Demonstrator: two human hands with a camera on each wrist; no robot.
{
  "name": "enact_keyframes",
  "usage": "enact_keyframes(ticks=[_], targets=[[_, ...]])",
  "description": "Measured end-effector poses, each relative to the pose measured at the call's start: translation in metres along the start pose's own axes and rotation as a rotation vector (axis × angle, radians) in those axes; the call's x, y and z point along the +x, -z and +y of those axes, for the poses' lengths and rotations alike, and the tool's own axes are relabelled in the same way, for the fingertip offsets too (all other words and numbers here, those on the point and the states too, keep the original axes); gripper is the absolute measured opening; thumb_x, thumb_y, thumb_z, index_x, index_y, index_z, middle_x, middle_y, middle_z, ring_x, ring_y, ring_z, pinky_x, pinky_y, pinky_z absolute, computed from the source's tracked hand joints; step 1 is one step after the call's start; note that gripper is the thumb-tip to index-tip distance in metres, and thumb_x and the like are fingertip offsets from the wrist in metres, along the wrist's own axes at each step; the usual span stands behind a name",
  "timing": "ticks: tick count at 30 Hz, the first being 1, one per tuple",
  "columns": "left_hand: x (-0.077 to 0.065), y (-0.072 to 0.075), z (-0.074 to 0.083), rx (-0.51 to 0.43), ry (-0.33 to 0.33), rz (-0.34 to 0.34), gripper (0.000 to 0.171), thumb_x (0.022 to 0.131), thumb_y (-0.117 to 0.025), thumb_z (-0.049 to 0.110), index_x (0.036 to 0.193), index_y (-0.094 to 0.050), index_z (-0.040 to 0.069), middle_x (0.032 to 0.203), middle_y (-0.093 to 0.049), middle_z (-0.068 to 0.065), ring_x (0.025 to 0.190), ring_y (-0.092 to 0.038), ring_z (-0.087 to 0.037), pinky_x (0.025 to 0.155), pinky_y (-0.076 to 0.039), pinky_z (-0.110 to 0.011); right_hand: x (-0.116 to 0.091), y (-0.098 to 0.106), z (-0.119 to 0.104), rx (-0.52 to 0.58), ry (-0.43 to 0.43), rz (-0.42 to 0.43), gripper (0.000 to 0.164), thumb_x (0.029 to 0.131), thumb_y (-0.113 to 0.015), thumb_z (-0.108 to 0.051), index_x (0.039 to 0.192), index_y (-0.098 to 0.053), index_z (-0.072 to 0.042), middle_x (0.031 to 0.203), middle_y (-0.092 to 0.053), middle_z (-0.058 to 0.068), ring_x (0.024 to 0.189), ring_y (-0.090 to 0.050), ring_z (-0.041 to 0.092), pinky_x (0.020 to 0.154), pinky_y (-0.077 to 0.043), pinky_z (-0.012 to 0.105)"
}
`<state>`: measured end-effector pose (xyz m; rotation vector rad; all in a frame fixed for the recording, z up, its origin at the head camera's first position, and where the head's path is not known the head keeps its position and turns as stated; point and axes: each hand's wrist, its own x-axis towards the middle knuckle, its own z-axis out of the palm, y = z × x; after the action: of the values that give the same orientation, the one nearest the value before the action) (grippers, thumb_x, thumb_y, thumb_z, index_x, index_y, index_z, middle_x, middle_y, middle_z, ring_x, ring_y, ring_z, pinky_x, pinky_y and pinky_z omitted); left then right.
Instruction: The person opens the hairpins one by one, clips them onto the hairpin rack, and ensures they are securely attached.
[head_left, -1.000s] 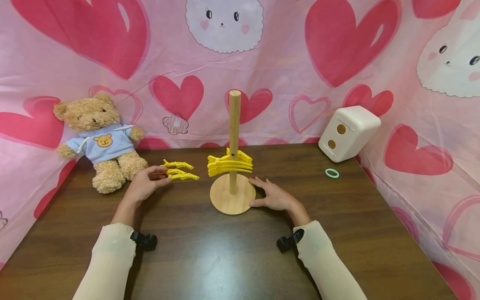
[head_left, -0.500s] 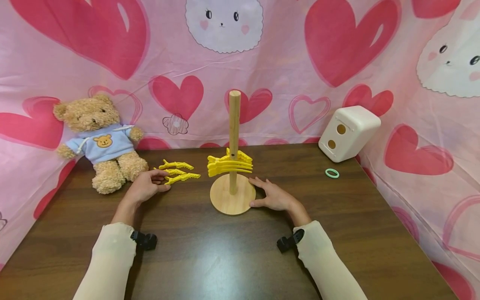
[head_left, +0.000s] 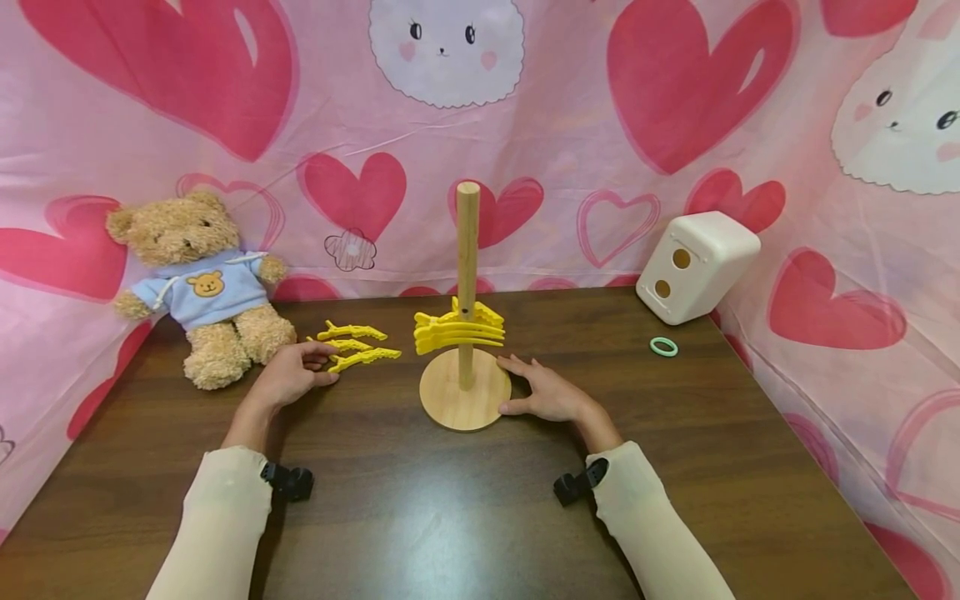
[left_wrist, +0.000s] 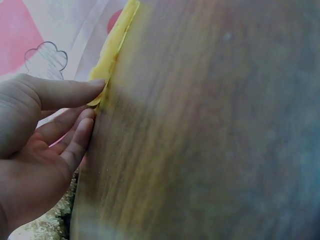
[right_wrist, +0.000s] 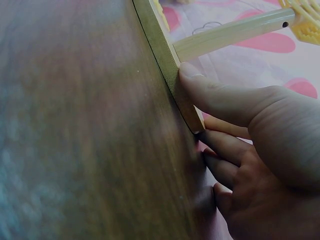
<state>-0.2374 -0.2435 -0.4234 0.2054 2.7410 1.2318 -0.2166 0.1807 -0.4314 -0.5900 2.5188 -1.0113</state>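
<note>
In the head view, my left hand [head_left: 292, 375] is at the left ends of three yellow alligator hair clips lying on the table. Thumb and fingertips pinch the end of the nearest hair clip [head_left: 365, 358]; the left wrist view shows the thumb on this clip [left_wrist: 112, 50]. Beyond it lie the middle clip [head_left: 348, 343] and the far clip [head_left: 356, 331]. A wooden stand has a round base [head_left: 450, 400] and an upright pole [head_left: 468, 242], with several yellow clips [head_left: 457, 333] clamped low on it. My right hand [head_left: 551, 392] grips the base's right rim between thumb and fingers.
A teddy bear [head_left: 202, 287] in a blue top sits at the back left. At the back right stands a white box [head_left: 697, 267] with two round holes, and a mint-green ring [head_left: 663, 347] lies before it. Pink heart-print cloth [head_left: 570, 125] hangs behind the brown table [head_left: 435, 525].
My left hand has shifted slightly down and left, and the nearest clip now lies apart from the middle one. The right hand and the stand have stayed in place.
</note>
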Motion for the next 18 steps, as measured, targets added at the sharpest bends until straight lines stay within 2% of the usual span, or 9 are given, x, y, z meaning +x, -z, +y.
enact_keyframes(ticks=[6, 12, 15, 18], targets=[[-0.0001, 0.0004, 0.0011, 0.025, -0.021, 0.001, 0.044, 0.092, -0.075, 0.010, 0.128, -0.061, -0.011, 0.123, -0.062, -0.030, 0.112, -0.059, -0.044, 0.099, -0.048, -0.056, -0.0001, -0.0002, 0.0002, 0.005, -0.001, -0.002, 0.082, 0.091, -0.078, -0.030, 0.158, -0.036, -0.010, 0.164, -0.024, 0.019, 0.152, -0.011, 0.042, 0.121, -0.010, 0.058], [-0.0006, -0.0017, 0.0046, 0.014, -0.048, 0.019, 0.049, 0.092, -0.076, 0.017, 0.130, -0.061, -0.009, 0.125, -0.063, -0.029, 0.113, -0.063, -0.042, 0.097, -0.052, -0.051, -0.0009, 0.0002, -0.0002, 0.010, -0.004, 0.000, 0.081, 0.091, -0.078, -0.030, 0.158, -0.037, -0.010, 0.164, -0.024, 0.019, 0.152, -0.010, 0.042, 0.121, -0.010, 0.058], [-0.0012, -0.0026, 0.0065, -0.020, -0.058, 0.042, 0.050, 0.093, -0.076, 0.020, 0.132, -0.062, -0.007, 0.127, -0.063, -0.028, 0.114, -0.065, -0.040, 0.093, -0.055, -0.037, -0.0004, 0.0001, -0.0004, 0.006, -0.003, 0.000, 0.081, 0.091, -0.078, -0.030, 0.158, -0.037, -0.010, 0.164, -0.024, 0.019, 0.152, -0.011, 0.041, 0.121, -0.009, 0.057], [-0.0025, -0.0030, 0.0096, -0.067, -0.070, 0.072, 0.051, 0.093, -0.077, 0.021, 0.132, -0.062, -0.006, 0.129, -0.063, -0.028, 0.114, -0.065, -0.039, 0.085, -0.053, -0.019, -0.0005, 0.0000, -0.0009, 0.005, -0.001, -0.002, 0.081, 0.091, -0.078, -0.030, 0.158, -0.037, -0.010, 0.164, -0.024, 0.019, 0.152, -0.011, 0.040, 0.122, -0.009, 0.057]])
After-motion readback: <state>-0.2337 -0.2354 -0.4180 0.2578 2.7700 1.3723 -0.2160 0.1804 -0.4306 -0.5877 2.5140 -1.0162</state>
